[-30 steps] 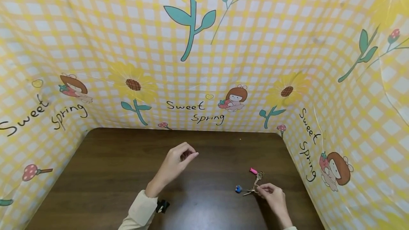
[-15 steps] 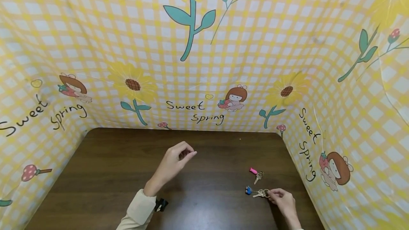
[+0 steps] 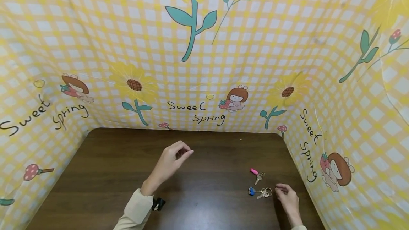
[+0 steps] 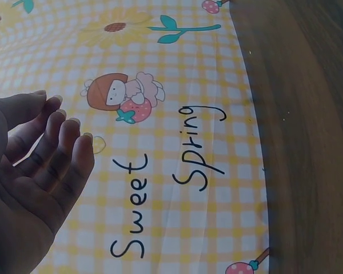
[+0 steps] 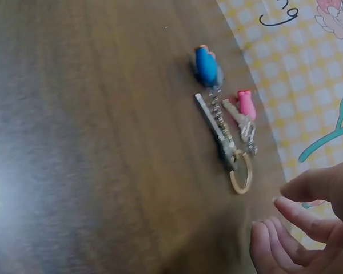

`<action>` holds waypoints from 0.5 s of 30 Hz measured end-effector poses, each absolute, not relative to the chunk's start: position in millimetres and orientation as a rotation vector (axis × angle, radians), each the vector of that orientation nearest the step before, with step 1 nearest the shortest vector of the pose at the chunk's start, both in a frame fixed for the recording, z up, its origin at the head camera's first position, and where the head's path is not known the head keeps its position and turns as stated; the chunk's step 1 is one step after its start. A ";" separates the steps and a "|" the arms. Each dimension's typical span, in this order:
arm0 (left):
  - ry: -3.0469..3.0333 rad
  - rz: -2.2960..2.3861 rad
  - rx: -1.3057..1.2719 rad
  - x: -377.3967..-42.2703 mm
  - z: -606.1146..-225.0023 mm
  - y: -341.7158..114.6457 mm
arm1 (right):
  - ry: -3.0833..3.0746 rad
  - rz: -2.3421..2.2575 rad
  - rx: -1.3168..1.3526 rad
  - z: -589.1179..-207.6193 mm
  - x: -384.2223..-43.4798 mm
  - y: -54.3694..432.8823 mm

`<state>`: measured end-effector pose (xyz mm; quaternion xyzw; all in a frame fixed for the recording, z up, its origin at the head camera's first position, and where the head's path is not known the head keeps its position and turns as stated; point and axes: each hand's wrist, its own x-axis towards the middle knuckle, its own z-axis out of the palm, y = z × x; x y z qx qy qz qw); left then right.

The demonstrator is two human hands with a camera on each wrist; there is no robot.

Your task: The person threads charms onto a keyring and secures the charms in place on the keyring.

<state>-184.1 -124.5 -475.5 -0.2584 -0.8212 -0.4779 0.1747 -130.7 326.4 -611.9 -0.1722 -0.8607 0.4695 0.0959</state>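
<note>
A key (image 3: 262, 195) on a metal ring with a chain and a blue charm (image 5: 207, 66) lies on the dark wooden table (image 3: 204, 187), toward its right side. Just beyond it lies a second key (image 3: 258, 178) with a pink charm (image 5: 247, 104). My right hand (image 3: 288, 200) is just right of the nearer ring, apart from it. Its fingers are bent with a gap between thumb and index, and they hold nothing. Over the table's middle left, my left hand (image 3: 169, 160) hovers loosely curled, thumb near the index tip. The left wrist view shows this left hand (image 4: 34, 165) without anything in it.
A yellow checked cloth (image 3: 191, 81) printed with flowers stands around the back and both sides of the table. A black object (image 3: 158, 204) is at the left wrist, by the cream sleeve (image 3: 138, 207).
The right hand drew the keys with the blue charm rightward, apart from the pink-charmed key, then let go of the ring and moved slightly right. The left hand barely shifted.
</note>
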 end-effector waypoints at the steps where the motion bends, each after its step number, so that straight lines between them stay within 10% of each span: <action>1: -2.331 -1.357 -0.726 -184.1 -476.0 -125.4 | -2.550 1.364 -0.491 -610.0 -132.7 326.1; 15: -2.401 -1.276 -0.586 -188.3 -491.3 -133.7 | -2.652 1.118 0.004 -577.9 -163.2 293.9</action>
